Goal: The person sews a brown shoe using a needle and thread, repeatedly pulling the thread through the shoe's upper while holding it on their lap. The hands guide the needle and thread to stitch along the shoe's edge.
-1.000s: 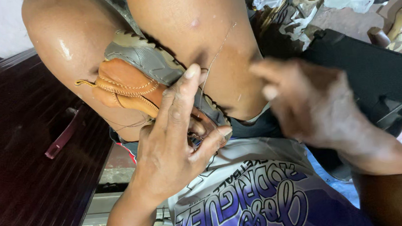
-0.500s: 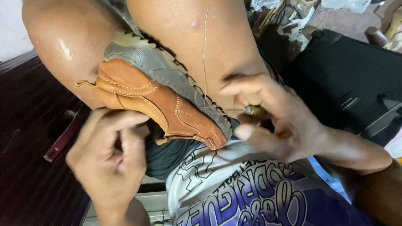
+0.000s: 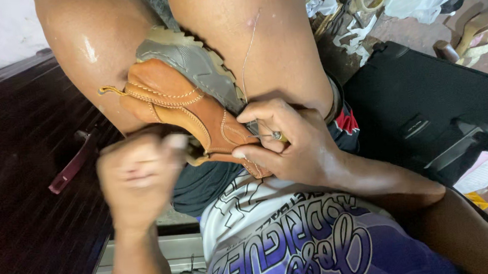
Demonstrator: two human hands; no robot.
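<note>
Head view: tan shoe (image 3: 195, 109) wedged between knees; right hand (image 3: 291, 142) pinches its edge; left hand (image 3: 139, 174) fisted beside, blurred.

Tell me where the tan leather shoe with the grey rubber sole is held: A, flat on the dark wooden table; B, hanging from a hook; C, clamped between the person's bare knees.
C: the tan leather shoe sits wedged between the two bare knees, with the right hand on it.
</note>
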